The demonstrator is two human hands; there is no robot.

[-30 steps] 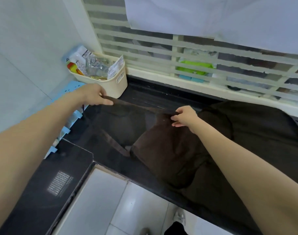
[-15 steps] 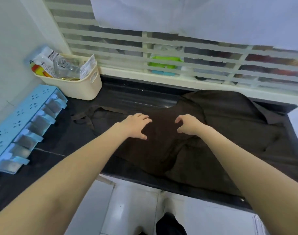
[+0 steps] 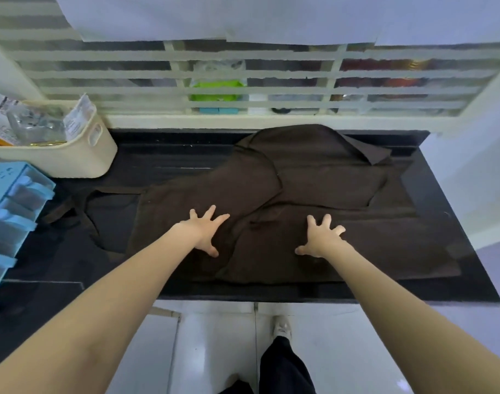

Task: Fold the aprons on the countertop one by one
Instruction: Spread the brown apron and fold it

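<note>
Dark brown aprons lie spread across the black countertop (image 3: 453,268). The nearer apron (image 3: 274,251) covers the middle and front, and its straps (image 3: 81,211) trail off to the left. Another brown apron (image 3: 322,172) lies overlapping it toward the back right. My left hand (image 3: 204,231) rests flat on the nearer apron with fingers spread. My right hand (image 3: 319,240) presses on the same cloth a little to the right, fingers also spread. Neither hand holds anything.
A cream basket (image 3: 81,157) of packets stands at the back left. A light blue plastic rack (image 3: 12,211) sits along the left edge. A barred window (image 3: 243,89) runs behind the counter. White floor tiles and my shoe (image 3: 281,327) show below the front edge.
A second ago both hands pinched a strap stretched out to the left. They let it go, moved onto the apron body, and now press it flat with spread fingers. The view has shifted right.
</note>
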